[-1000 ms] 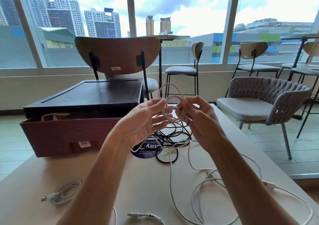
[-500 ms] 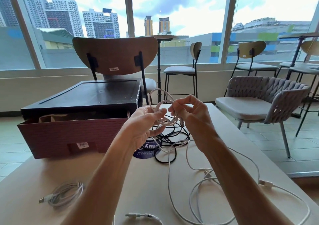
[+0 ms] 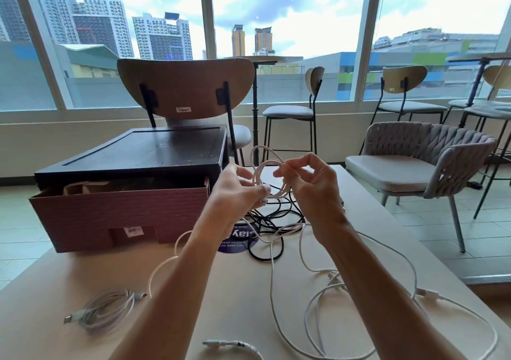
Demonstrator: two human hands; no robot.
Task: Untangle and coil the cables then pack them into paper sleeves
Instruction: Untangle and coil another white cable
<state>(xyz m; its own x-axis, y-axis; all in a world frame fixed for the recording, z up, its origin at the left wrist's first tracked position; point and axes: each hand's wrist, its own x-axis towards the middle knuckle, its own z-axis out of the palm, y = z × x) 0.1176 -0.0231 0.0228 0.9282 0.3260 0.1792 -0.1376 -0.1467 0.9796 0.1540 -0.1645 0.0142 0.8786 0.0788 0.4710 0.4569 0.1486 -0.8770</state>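
Progress looks early: one white bundle (image 3: 106, 312) lies coiled on the table (image 3: 55, 276), not yet sleeved. Raised above the table, the left hand (image 3: 237, 193) and right hand (image 3: 312, 191) each pinch a half-wound white cable (image 3: 278, 193). Tangled black cables (image 3: 276, 211), loose white cables (image 3: 329, 272) and what looks like brown paper (image 3: 80, 187) in the box (image 3: 110, 216) await.

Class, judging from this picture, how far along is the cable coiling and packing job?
Done: one white coil lies wound on the table. In hand: left hand and right hand loop a white cable. Left: loose white cables, the black tangle, and all sleeving.
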